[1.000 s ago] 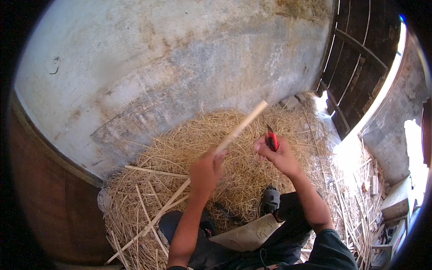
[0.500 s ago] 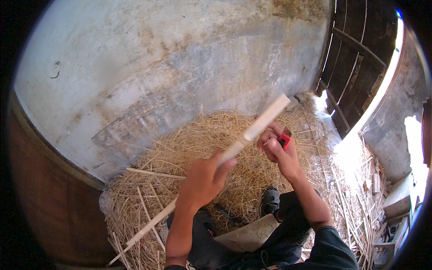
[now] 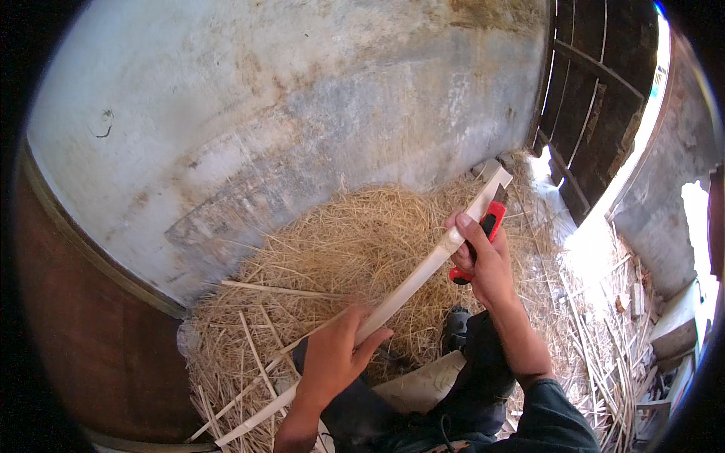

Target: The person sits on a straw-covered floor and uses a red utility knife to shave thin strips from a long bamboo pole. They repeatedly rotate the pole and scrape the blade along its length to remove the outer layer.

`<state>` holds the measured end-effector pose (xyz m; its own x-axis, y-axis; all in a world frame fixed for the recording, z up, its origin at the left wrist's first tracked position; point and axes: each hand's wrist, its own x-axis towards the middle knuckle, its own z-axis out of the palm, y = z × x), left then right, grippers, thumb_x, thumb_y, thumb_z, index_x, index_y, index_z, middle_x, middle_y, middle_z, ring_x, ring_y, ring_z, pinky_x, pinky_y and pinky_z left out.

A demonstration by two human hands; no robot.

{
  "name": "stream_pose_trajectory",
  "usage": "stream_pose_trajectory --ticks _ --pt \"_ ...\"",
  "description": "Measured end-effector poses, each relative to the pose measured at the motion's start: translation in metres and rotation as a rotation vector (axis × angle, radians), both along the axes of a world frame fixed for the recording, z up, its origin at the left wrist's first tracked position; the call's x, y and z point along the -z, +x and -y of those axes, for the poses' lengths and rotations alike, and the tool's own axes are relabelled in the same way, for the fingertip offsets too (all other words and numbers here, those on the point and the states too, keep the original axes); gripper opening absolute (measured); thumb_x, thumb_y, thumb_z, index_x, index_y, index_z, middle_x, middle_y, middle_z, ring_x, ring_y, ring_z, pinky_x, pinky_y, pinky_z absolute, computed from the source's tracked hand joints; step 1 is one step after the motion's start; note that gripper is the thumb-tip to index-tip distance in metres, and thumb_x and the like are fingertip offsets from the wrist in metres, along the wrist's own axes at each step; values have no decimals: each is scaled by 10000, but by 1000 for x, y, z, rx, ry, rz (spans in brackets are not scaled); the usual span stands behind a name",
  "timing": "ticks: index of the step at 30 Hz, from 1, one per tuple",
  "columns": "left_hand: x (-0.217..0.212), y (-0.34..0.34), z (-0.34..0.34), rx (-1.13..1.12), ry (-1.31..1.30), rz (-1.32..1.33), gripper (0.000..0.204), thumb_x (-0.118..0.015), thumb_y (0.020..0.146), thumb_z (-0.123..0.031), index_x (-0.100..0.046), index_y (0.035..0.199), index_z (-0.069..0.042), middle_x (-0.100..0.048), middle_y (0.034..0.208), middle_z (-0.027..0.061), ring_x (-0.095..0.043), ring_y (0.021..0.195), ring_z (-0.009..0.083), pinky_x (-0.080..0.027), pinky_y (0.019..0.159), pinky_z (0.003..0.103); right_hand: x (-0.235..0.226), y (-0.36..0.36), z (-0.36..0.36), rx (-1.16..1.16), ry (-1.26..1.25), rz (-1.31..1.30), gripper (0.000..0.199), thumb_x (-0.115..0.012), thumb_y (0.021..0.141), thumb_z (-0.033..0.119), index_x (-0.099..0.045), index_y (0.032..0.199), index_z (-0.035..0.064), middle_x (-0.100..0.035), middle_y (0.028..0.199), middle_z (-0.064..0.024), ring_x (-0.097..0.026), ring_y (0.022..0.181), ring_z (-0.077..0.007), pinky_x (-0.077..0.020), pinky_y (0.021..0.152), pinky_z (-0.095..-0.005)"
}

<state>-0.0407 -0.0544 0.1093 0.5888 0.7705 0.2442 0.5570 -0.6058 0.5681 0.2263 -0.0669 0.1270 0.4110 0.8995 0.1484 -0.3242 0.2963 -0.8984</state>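
A long pale bamboo strip [image 3: 419,278] slants from the lower left up to the far right, with a node partway along it. My left hand [image 3: 336,359] is closed around its lower part. My right hand [image 3: 491,264] grips a red and black utility knife [image 3: 492,217], its blade pointing up beside the strip's far end. The right thumb and fingers also lie against the strip above the node. Whether the blade touches the bamboo I cannot tell.
Straw-like shavings [image 3: 355,226] heap on the floor before me, with thin strips [image 3: 253,343] at the left. A stained wall [image 3: 340,113] rises behind. Dark wooden boards [image 3: 596,90] stand at the right, and more strips [image 3: 596,340] lie below them. My shoe [image 3: 455,326] rests on the shavings.
My left hand has moved down toward me. The strip's far end has shifted right. My right hand has come against the strip, and the knife has turned so that its blade points upward.
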Motion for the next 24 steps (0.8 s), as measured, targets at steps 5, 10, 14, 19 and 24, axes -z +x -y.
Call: stream_pose_trajectory --ticks 5,10,14,19,24 --pt "5 -9 28 -2 -132 -96 409 -488 1104 -389 -607 1183 -6 -696 792 191 -697 662 386 -525 581 459 6 -2 25 18 31 237 376 -542 1065 351 -617 1239 26 -519 756 28 -428 604 -74 -324 555 -266" --pt "-3 -3 49 -31 -229 -26 290 -474 1111 -331 -498 1056 -48 -614 662 211 -623 585 459 -463 478 526 36 -2 63 254 145 848 392 -580 1013 348 -604 1241 30 -630 824 -85 -622 693 -221 -485 678 -361" --pt "-1 1 59 -31 -139 -25 292 -476 1109 -332 -492 1028 -52 -615 650 207 -629 586 460 -467 476 535 26 -10 86 169 204 1259 288 -753 916 221 -674 1142 61 -686 877 -116 -705 729 -290 -545 607 -381" --pt "5 4 66 -50 -133 -60 408 -470 1115 -328 -541 1226 59 -600 625 197 -623 526 398 -453 472 495 24 -18 90 276 196 1367 306 -813 860 262 -710 1088 85 -674 837 -65 -675 631 -250 -531 525 -368" --pt "8 3 69 -88 -91 -56 342 -478 1111 -303 -553 1152 27 -594 618 212 -630 556 430 -460 477 512 21 -23 86 297 223 1403 293 -817 853 260 -720 1073 92 -648 783 -58 -661 603 -253 -523 514 -366"
